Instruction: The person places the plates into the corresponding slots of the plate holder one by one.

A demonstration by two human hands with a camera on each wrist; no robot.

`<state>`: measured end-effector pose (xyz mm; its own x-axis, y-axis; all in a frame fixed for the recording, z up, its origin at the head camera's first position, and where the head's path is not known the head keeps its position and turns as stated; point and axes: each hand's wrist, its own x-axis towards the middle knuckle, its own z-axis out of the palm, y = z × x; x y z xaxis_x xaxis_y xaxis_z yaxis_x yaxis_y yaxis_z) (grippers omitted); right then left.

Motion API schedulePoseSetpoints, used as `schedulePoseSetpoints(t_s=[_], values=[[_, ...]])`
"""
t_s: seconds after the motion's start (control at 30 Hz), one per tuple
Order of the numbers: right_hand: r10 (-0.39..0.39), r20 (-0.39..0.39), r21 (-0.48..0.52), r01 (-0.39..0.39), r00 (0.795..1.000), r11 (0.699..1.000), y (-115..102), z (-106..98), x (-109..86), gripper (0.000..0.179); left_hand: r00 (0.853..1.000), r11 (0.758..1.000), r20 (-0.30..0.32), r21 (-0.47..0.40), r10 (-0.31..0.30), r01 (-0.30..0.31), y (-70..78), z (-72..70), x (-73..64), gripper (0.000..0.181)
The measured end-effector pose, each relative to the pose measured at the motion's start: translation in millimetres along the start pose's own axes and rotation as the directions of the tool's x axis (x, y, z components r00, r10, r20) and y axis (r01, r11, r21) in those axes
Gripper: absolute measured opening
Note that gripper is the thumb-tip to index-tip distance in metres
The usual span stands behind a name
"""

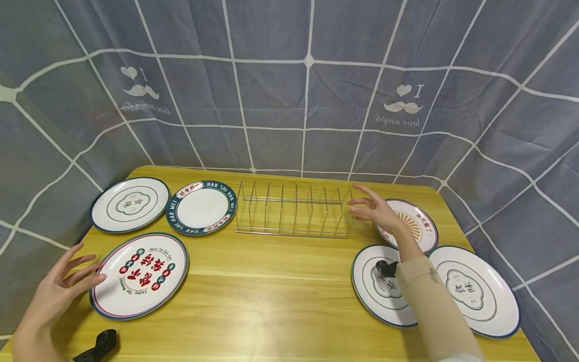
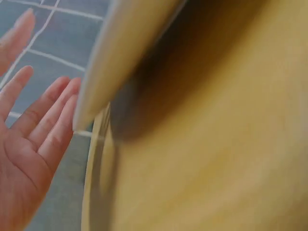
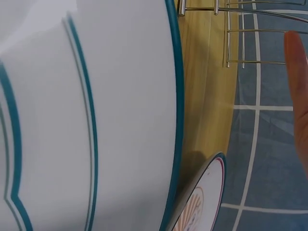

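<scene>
At the left, my left hand (image 1: pixel 61 286) has its fingers spread beside a white oval plate (image 1: pixel 142 276) with red characters. In the left wrist view the fingers (image 2: pixel 53 122) are extended near a plate edge (image 2: pixel 103 72); whether they touch it I cannot tell. My right hand (image 1: pixel 377 208) reaches toward the right end of a wire plate rack (image 1: pixel 291 234), fingers loosely extended and holding nothing. Below its wrist lies a plate with an orange fan pattern (image 1: pixel 427 229). The rack's slots hold no plates.
Further left lie a white plate with a grey emblem (image 1: pixel 154 193) and a green-rimmed lettered plate (image 1: pixel 208 206). Two emblem plates lie at right: one partly under the right forearm (image 1: pixel 366 281), another beside it (image 1: pixel 495 301). A grey checked curtain (image 1: pixel 280 100) surrounds the wooden table (image 1: pixel 262 296).
</scene>
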<state>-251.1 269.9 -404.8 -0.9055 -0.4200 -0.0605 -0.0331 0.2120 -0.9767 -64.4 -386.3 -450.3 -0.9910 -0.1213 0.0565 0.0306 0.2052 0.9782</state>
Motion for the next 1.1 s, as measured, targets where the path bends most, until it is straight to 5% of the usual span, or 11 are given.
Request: schedulePoseSetpoints(t_s=[0.3, 0.53, 0.87, 0.93, 1.0, 1.03, 1.1], values=[[0.046, 0.052, 0.012, -0.047, 0.998, 0.999, 0.7, -0.3, 3.8, 0.071, 0.994, 0.991, 0.019, 0.077, -0.111, 0.11, -16.8, -9.7, -8.6, 0.085], [0.048, 0.082, 0.033, -0.051, 0.995, 0.998, 3.9, 0.9, 3.9, 0.071, 0.98, 0.948, 0.061, 0.27, -0.189, 0.166, -18.6, -8.4, -5.2, 0.076], [0.08, 0.079, 0.028, -0.082, 0.994, 0.996, 5.3, 1.7, 2.7, 0.071, 0.965, 0.939, 0.097, 0.273, -0.242, 0.208, -17.6, -8.5, -3.4, 0.059], [0.083, 0.08, 0.027, -0.085, 0.993, 0.996, 5.5, 1.5, 2.5, 0.071, 0.961, 0.96, 0.151, 0.198, -0.232, 0.2, -18.4, -8.9, -3.5, 0.06], [0.083, 0.083, 0.026, -0.085, 0.993, 0.996, 5.5, 1.3, 2.4, 0.071, 0.954, 0.981, 0.231, 0.033, -0.194, 0.191, -19.3, -8.4, -3.1, 0.06], [0.082, 0.084, 0.026, -0.085, 0.993, 0.996, 5.5, 1.1, 2.5, 0.071, 0.946, 0.979, 0.277, -0.071, -0.166, 0.192, -19.8, -8.1, -2.9, 0.061], [0.081, 0.086, 0.026, -0.084, 0.993, 0.996, 5.6, 0.9, 2.7, 0.071, 0.927, 0.938, 0.359, -0.273, -0.106, 0.213, -20.4, -6.6, -2.5, 0.063]])
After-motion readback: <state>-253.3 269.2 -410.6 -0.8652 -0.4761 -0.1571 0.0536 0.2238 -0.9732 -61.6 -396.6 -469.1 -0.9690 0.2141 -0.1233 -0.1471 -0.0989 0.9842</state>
